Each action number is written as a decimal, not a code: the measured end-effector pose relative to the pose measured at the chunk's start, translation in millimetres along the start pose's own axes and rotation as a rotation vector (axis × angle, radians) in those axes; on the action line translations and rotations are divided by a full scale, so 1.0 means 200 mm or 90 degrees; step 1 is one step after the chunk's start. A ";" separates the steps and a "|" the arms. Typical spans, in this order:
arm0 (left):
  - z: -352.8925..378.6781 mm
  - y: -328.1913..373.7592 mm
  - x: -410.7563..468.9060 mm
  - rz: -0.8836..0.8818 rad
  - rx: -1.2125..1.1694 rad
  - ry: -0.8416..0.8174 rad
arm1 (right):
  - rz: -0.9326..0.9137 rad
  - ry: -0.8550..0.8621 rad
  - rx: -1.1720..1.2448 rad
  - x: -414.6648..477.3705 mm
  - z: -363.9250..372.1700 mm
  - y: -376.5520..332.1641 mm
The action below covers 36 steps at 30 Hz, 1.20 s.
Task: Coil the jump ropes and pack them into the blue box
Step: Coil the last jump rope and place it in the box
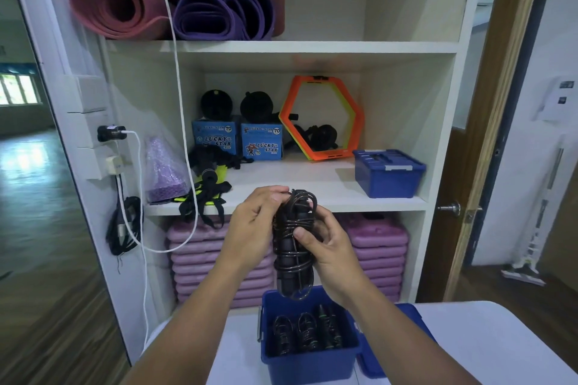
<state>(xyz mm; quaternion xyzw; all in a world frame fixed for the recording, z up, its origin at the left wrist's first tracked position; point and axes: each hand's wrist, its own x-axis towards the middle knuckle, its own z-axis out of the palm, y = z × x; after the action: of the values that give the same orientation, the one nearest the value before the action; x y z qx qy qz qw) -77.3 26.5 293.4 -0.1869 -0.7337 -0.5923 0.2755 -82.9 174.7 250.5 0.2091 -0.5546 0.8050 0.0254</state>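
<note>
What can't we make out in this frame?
Head view:
- How many ropes lie in the open blue box: its front wall and shadow hide the bottom.
- Contents of the closed blue box on the shelf: the lid covers it.
- Whether the rope bundle is tied off: the left hand and right hand cover the cord's end.

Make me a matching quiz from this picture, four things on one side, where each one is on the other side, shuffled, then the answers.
Things:
1. coiled rope
2. yoga mats
3. closed blue box
4. open blue box

Places:
A. top shelf
B. table, under the hands
C. held in both hands
D. middle shelf, right end

Pairs: 1-C, 2-A, 3-D, 4-B
</note>
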 end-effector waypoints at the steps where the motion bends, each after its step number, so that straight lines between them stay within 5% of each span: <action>1: -0.03 0.00 0.01 0.007 -0.005 -0.048 | 0.003 0.000 0.014 0.00 0.00 -0.01; 7: -0.17 0.11 0.08 -0.037 -0.043 -0.238 | 0.017 -0.032 0.072 0.01 -0.02 -0.03; 14: -0.18 0.18 0.12 -0.109 -0.081 -0.207 | 0.000 -0.042 0.031 0.02 0.00 -0.06; 25: -0.16 0.20 0.13 -0.018 0.114 -0.207 | -0.008 -0.001 0.027 0.01 0.04 -0.07; 36: -0.15 0.14 0.12 -0.037 0.066 -0.185 | -0.012 0.023 0.054 0.01 0.09 -0.04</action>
<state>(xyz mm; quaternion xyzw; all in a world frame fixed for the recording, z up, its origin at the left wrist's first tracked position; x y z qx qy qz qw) -74.5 1.5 334.1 -0.2349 -0.8005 -0.5281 0.1584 -77.1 161.5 263.4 0.2008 -0.5176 0.8310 0.0339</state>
